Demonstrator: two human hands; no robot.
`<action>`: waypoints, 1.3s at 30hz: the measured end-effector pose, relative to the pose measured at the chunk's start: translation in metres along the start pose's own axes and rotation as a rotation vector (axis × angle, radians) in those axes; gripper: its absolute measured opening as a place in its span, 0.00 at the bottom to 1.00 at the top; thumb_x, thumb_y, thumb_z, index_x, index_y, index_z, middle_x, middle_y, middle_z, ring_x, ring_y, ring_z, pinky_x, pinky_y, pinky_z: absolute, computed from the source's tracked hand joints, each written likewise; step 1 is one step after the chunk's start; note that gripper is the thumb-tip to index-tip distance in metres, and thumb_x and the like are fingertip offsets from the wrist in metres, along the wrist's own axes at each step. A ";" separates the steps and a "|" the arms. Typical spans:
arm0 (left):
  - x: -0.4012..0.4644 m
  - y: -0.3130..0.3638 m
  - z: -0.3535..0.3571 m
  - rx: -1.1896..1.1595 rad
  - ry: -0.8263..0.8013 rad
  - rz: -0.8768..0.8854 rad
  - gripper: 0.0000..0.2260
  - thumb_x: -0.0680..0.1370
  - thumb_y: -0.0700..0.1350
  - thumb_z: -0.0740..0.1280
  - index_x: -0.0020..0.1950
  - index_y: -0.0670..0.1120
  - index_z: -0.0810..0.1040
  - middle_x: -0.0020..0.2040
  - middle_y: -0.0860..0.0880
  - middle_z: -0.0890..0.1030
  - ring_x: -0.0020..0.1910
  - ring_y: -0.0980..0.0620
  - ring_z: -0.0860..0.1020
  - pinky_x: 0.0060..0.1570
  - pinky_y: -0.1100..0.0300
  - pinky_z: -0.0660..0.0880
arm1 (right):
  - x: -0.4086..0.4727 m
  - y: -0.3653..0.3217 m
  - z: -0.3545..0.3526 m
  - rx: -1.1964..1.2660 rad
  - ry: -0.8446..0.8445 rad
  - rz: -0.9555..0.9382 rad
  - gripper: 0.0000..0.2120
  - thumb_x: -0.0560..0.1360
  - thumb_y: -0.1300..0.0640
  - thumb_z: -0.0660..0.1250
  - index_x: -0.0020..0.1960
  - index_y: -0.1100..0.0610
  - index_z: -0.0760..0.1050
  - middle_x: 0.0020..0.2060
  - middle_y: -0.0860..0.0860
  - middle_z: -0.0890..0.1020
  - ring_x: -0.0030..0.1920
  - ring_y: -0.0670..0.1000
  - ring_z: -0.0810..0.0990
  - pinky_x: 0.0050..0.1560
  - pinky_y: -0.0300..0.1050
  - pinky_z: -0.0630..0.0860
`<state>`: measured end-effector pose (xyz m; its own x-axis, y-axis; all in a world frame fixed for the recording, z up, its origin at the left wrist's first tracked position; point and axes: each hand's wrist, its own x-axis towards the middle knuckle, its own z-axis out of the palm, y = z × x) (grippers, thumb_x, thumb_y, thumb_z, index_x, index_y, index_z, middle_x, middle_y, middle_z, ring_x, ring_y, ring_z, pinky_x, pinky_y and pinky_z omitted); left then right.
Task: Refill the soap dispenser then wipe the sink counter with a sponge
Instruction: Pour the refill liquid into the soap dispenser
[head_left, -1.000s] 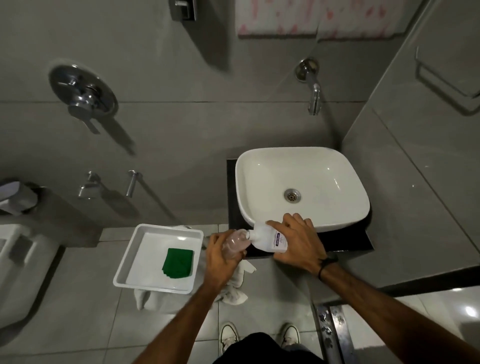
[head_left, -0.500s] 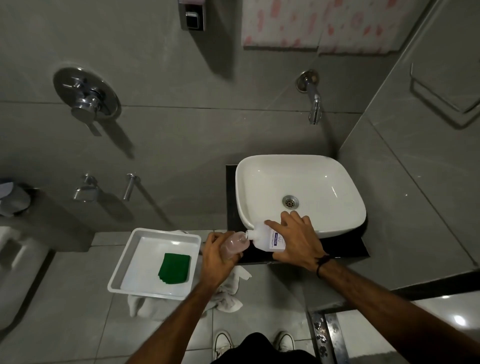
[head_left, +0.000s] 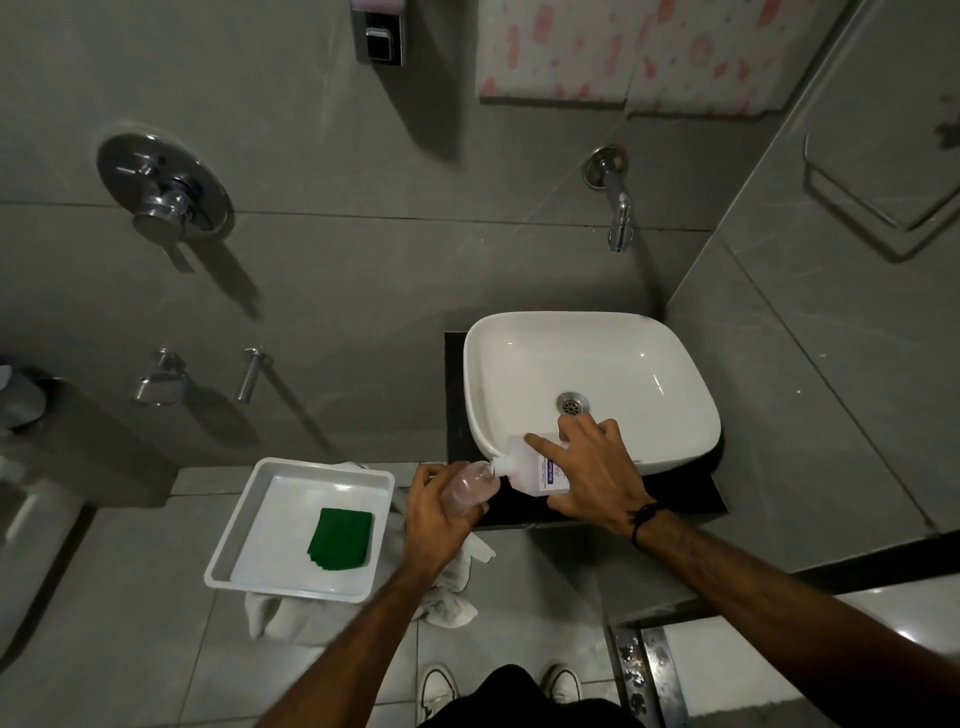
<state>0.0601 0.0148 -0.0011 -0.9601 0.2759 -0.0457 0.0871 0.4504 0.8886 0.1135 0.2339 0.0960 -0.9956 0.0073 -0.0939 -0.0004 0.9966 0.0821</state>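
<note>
My left hand grips a small clear soap dispenser bottle with pinkish liquid, held at the front left corner of the black counter. My right hand holds a white refill bottle with a blue label, tipped on its side, its neck touching the dispenser's mouth. A green sponge lies in a white tray to the left. The white basin sits on the counter behind my hands.
A wall tap hangs above the basin. White cloth lies under and beside the tray. Shower fittings are on the left wall, a floor drain strip at the lower right. My shoes show at the bottom.
Both hands keep the same grip with the refill bottle tipped into the dispenser. The view has shifted slightly upward; hands appear a little lower in frame.
</note>
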 end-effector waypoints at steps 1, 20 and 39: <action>0.000 0.000 0.000 0.002 -0.004 -0.003 0.26 0.67 0.48 0.83 0.63 0.47 0.82 0.58 0.49 0.78 0.55 0.54 0.77 0.47 0.77 0.67 | 0.000 0.000 0.000 -0.007 0.007 -0.003 0.39 0.60 0.42 0.77 0.70 0.49 0.75 0.51 0.56 0.77 0.53 0.58 0.77 0.48 0.54 0.70; 0.004 0.004 0.001 0.017 -0.023 -0.020 0.27 0.66 0.51 0.82 0.64 0.49 0.82 0.60 0.49 0.77 0.57 0.51 0.78 0.49 0.73 0.68 | -0.001 0.002 -0.001 -0.044 0.048 0.004 0.40 0.57 0.43 0.79 0.67 0.50 0.77 0.49 0.57 0.76 0.49 0.59 0.77 0.43 0.54 0.72; 0.004 0.009 0.002 0.022 -0.042 -0.031 0.27 0.67 0.50 0.82 0.64 0.48 0.81 0.60 0.48 0.79 0.57 0.51 0.78 0.53 0.61 0.72 | -0.004 0.006 0.014 0.009 0.106 0.012 0.40 0.57 0.45 0.78 0.68 0.48 0.76 0.49 0.55 0.76 0.49 0.57 0.76 0.45 0.53 0.71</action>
<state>0.0573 0.0213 0.0058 -0.9505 0.2968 -0.0921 0.0641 0.4772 0.8765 0.1192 0.2410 0.0828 -0.9999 0.0113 0.0123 0.0122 0.9972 0.0739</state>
